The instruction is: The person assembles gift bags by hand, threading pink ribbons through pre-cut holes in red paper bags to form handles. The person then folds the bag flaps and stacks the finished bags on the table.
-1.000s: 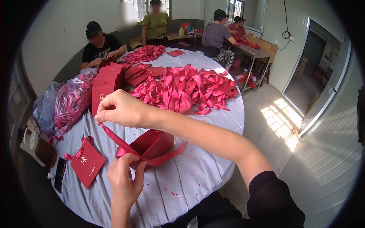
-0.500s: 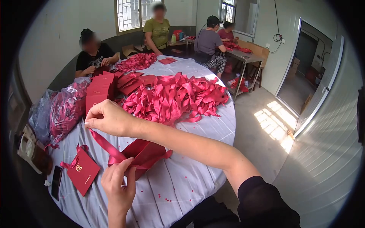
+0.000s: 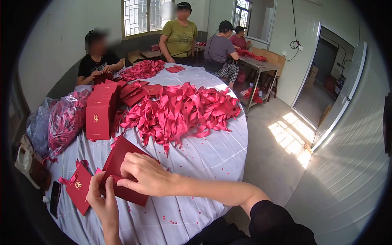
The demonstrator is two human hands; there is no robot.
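Note:
A dark red paper bag is held tilted above the near part of the round table. My left hand is closed on its left edge, thumb and fingers pinching the paper. My right hand lies across the bag with curled fingers. Its thumb and fingertips meet at a bit of red ribbon close to my left fingertips; most of that ribbon is hidden. A finished-looking bag with a gold emblem and a ribbon bow lies flat to the left.
A big heap of red ribbons covers the table's middle. Red bags stand in a row beside plastic sacks. A phone lies at the left edge. Several people sit or stand beyond; a metal table is behind.
My right hand has come down from the far left, where it stretched the ribbon, onto the bag. The bag is turned, and my left hand has shifted left and grips its edge.

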